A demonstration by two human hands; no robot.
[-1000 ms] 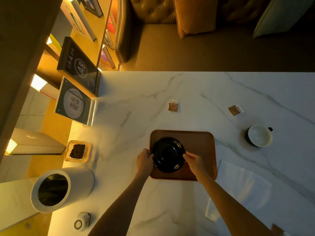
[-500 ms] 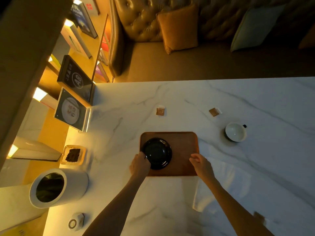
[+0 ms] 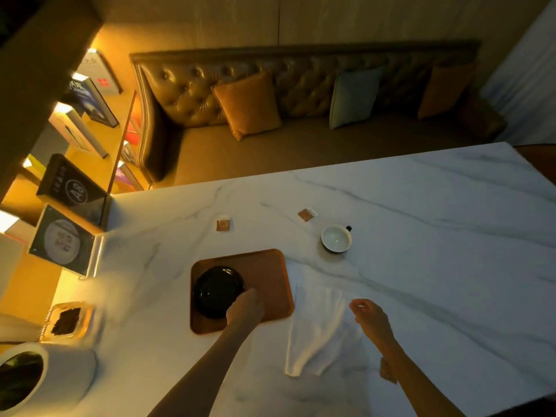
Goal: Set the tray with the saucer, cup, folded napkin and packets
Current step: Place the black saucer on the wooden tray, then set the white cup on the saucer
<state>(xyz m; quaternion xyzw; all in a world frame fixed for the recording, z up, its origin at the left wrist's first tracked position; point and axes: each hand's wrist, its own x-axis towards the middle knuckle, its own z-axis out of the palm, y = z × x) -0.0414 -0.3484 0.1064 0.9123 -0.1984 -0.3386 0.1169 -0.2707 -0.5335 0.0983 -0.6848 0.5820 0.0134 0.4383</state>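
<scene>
My left hand (image 3: 245, 307) pins the saucer (image 3: 218, 291) on the tray (image 3: 270, 272), fingers clamped; right hand (image 3: 371, 319), fingers apart, hovers by the napkin (image 3: 316, 329).

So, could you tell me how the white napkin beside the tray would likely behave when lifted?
The white napkin looks like soft cloth, creased and rumpled, so it would probably droop limply. It seems light and unlikely to break or roll.

Black saucer (image 3: 217, 291) lies flat on brown tray (image 3: 270, 272).

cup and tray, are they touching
Apart. The head view shows the cup standing on bare marble to the right of and beyond the tray, with a clear strip of tabletop between them.
</scene>
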